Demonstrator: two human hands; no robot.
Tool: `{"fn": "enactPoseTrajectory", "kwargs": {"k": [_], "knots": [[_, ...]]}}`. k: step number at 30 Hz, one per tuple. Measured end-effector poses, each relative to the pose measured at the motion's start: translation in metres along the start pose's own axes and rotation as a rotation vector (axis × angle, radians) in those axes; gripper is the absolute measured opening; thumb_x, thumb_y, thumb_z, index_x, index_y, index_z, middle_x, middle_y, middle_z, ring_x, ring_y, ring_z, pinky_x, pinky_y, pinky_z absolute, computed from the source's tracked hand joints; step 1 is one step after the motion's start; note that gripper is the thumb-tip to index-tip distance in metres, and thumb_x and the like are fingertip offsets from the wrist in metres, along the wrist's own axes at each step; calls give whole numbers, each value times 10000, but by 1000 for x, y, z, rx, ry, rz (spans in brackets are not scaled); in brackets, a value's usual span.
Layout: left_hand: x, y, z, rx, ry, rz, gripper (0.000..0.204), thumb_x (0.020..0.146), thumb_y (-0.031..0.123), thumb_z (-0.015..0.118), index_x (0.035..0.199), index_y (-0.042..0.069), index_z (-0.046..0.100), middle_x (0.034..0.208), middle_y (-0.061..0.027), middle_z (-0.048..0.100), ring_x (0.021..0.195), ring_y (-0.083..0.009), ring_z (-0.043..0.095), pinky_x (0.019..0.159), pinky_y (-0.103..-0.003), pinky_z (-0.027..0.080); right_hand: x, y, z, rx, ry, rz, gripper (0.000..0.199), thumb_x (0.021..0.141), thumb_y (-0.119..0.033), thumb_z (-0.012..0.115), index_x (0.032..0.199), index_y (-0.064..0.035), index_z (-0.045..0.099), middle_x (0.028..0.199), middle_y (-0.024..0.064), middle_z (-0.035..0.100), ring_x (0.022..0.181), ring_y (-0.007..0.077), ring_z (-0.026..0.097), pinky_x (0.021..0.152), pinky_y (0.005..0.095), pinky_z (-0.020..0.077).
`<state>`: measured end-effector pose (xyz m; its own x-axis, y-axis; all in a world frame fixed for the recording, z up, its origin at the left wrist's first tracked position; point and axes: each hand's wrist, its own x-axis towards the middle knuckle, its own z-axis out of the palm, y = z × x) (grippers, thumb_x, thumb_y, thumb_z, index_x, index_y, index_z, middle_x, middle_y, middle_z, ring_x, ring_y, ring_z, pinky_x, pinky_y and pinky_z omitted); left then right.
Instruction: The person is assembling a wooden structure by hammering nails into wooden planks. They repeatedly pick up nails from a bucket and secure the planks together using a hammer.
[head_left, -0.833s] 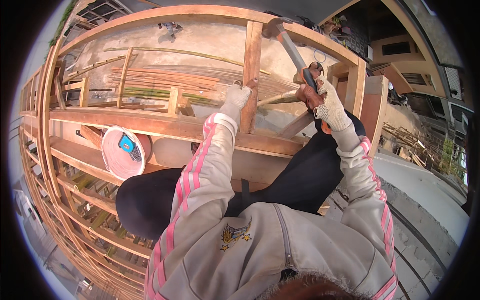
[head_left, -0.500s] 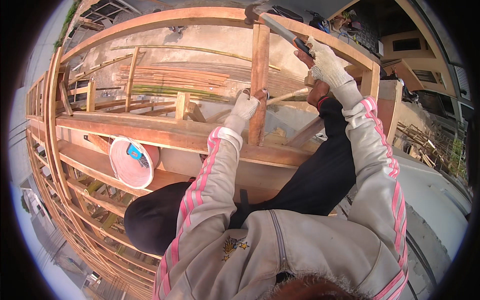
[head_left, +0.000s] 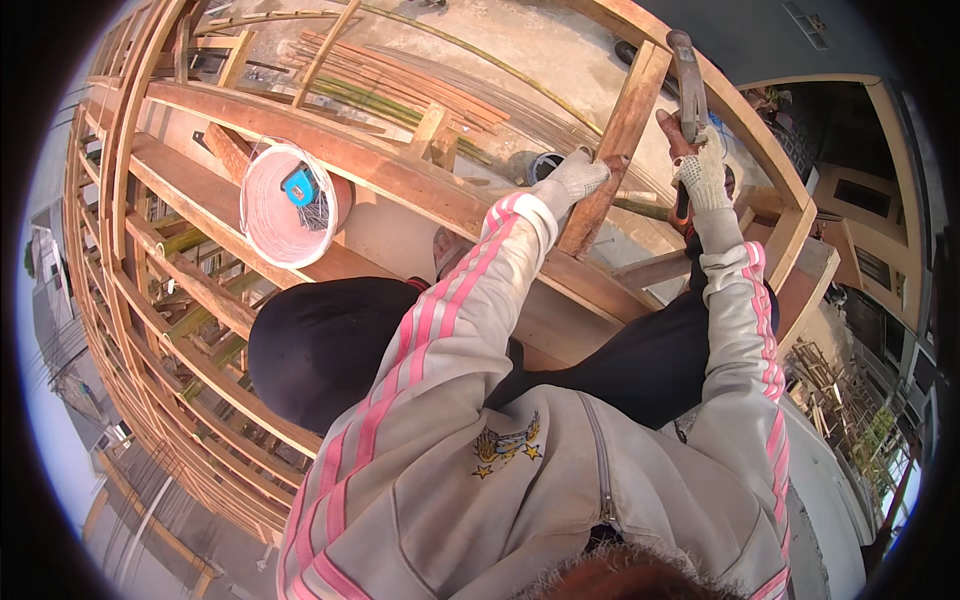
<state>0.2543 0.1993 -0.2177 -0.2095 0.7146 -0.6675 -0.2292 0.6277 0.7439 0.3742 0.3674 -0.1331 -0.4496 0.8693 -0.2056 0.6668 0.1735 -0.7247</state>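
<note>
My left hand (head_left: 575,178), in a pale knitted glove with bare fingertips, is closed around a short wooden post (head_left: 622,140). This post joins a long lower beam (head_left: 400,190) to the curved-looking outer beam (head_left: 745,140). To the right of the post, my right hand (head_left: 705,175), gloved the same way, grips a claw hammer (head_left: 688,85). The hammer's grey metal head points away from me, beside the far end of the post. Its dark and orange handle shows below my fist. A thin nail (head_left: 601,243) juts out near the post's lower end.
A pale pink bucket (head_left: 262,225) on the left holds a blue tape measure (head_left: 298,187) and loose nails (head_left: 316,214). Timber framing (head_left: 190,280) spreads down the left. Stacked planks (head_left: 390,75) lie on the ground far below. My legs (head_left: 330,320) straddle the beams.
The view has swung, shifting the frame and bucket. The hammer, earlier slanting left over the outer beam by the post's top, now stands more upright right of the post. My left hand still holds the post.
</note>
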Motion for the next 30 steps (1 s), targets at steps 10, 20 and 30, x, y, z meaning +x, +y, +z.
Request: {"fn": "enactPoseTrajectory", "kwargs": {"k": [10,20,30], "knots": [[10,-4,-5,-18,-64,-34,965,829,596,764,1374,-161,518,1298,-304,613,1252,-345,580,1049,-382,454,36,36,43,119,-10,59,645,869,-670,702,875,-25,678,705,65,622,674,195,574,631,371,455],[6,4,-4,52,-71,36,763,902,510,742,1373,-51,530,1208,-141,658,1049,-205,605,917,-348,483,49,31,58,489,-68,216,916,699,-785,760,1049,57,670,738,111,627,691,217,615,601,369,511],[101,73,-20,-621,110,134,728,940,491,694,1395,-50,522,1243,-172,646,1105,-252,613,965,-378,486,43,45,76,734,-6,209,898,738,-597,847,1300,59,602,1099,173,703,930,237,690,811,360,564]]}}
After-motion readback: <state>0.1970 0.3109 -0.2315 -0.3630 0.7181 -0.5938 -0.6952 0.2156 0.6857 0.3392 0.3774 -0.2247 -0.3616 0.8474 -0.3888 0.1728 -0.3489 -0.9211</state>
